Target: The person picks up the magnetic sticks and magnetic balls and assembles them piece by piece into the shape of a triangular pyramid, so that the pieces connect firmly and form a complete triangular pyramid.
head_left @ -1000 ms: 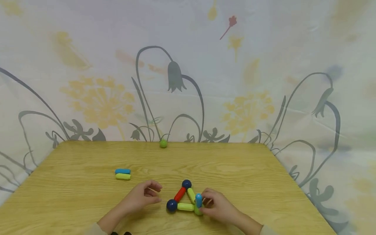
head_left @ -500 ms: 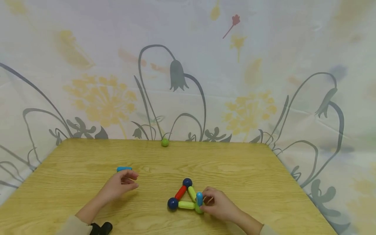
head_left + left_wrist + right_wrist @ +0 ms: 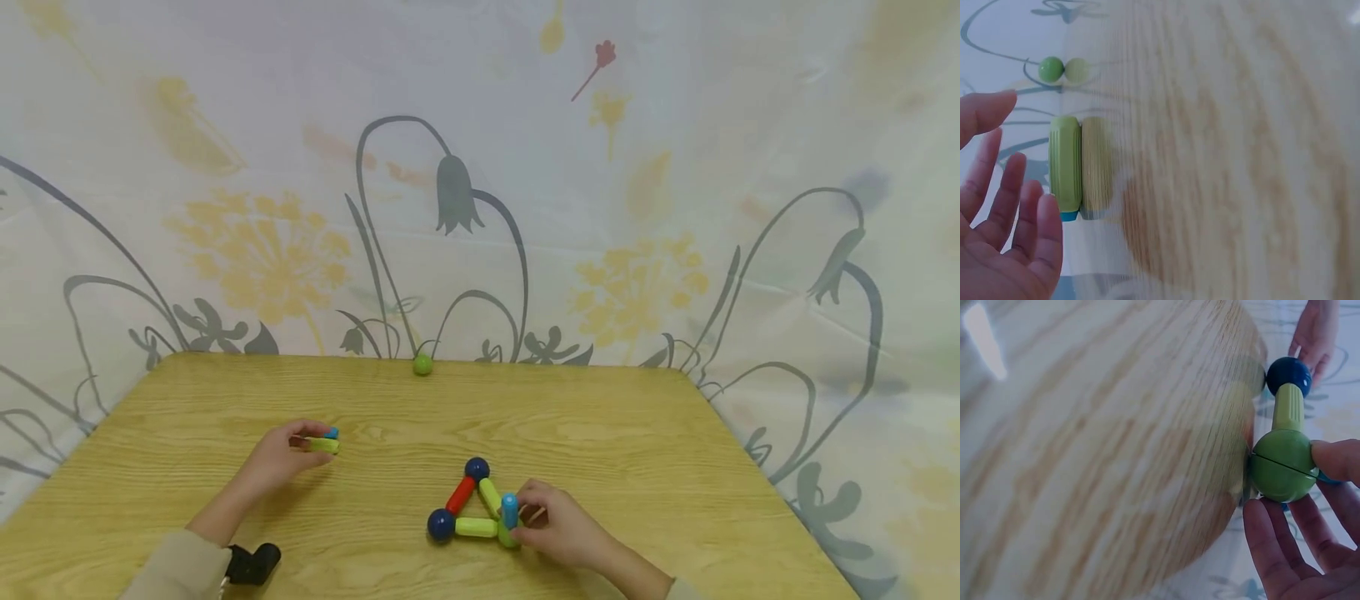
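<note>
One worktop [image 3: 600, 450] bears a rod-and-ball triangle [image 3: 476, 527]. You have your left hand [image 3: 279, 456] with fingers parted, your right hand [image 3: 558, 525] with fingers curled: left just beside a yellow-green rod [image 3: 1065, 164] and a blue rod [image 3: 332, 433], right gripping the triangle's green corner ball [image 3: 1284, 464].

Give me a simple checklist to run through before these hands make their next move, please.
1. Right hand steadies green corner ball: ok, held between thumb and fingers.
2. Upright blue rod stands on that ball: ok.
3. Red rod links near dark blue ball to far dark blue ball: ok.
4. Left hand grips loose lime rod: not ok, thumb apart from it.
5. Loose blue rod separate from the lime one: cannot tell, partly hidden.
</note>
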{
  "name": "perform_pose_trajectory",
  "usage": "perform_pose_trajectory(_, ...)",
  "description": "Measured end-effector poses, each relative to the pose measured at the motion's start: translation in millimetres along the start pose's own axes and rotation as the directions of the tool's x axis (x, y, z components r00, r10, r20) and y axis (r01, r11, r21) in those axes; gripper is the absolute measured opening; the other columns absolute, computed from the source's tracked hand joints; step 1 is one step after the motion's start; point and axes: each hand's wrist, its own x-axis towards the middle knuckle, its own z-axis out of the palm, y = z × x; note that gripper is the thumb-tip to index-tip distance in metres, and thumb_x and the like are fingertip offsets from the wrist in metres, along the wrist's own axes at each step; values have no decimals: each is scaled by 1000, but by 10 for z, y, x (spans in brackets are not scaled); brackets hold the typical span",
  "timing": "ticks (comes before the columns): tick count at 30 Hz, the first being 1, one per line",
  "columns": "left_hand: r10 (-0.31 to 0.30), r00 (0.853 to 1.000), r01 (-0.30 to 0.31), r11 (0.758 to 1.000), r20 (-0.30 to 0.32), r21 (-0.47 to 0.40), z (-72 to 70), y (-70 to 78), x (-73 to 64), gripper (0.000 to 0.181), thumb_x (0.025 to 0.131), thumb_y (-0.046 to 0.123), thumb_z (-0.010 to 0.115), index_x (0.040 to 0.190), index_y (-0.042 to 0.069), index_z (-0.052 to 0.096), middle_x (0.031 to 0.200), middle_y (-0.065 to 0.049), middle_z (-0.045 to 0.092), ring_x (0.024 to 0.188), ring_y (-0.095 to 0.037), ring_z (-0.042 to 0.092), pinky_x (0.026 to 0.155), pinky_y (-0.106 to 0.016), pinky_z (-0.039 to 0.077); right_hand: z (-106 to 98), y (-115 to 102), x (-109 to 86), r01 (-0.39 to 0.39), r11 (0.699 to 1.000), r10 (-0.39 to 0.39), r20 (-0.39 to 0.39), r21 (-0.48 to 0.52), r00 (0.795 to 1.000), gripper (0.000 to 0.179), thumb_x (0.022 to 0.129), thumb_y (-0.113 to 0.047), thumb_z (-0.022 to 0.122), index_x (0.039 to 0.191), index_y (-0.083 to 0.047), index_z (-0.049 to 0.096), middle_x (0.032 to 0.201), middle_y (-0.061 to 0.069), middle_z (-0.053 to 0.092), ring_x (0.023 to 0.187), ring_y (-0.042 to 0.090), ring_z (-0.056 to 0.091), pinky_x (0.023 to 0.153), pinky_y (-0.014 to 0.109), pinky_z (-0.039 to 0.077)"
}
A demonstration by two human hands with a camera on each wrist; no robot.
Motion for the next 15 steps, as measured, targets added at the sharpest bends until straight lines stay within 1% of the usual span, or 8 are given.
perform_pose_trajectory(4, -6, 1000, 6, 999, 6, 41, -22, -23, 28, 41, 82, 16, 72, 116, -3, 59, 116, -23, 55, 105, -39, 49, 82, -46, 45, -5, 1, -9, 4, 1000, -4, -2, 3, 1000, 14, 84, -8, 69, 98, -6, 68, 95, 1, 54, 86, 12, 56, 72, 23, 49)
perform_pose_trajectory(8, 7, 1000, -9, 997, 18, 81, -29, -50, 24, 41, 81, 13, 72, 116, -5, 59, 114, -24, 55, 102, -39, 50, 82, -47, 44, -4, 6, -14, 0, 1000, 0, -4, 5, 1000, 13, 84, -7, 69, 97, -6, 67, 95, 1, 54, 86, 13, 56, 72, 23, 49)
perform_pose_trajectory(12, 3, 999, -7, 993, 32, 121, -24, -68, -1, 36, 80, 10, 72, 111, -7, 62, 105, -19, 59, 94, -33, 55, 78, -45, 46, -1, 2, -14, -2, 1000, 2, 0, 3, 1000, 15, 84, -8, 69, 99, -5, 68, 95, 1, 54, 86, 13, 57, 72, 23, 49)
perform_pose_trajectory(15, -4, 998, -4, 992, 63, 126, -10, -65, -12, 32, 81, 11, 71, 108, -5, 63, 102, -15, 61, 91, -31, 57, 76, -43, 48, -5, -10, -19, -5, 1000, 5, -2, 7, 1000, 14, 84, -8, 69, 98, -5, 68, 95, 1, 54, 86, 14, 57, 72, 23, 49)
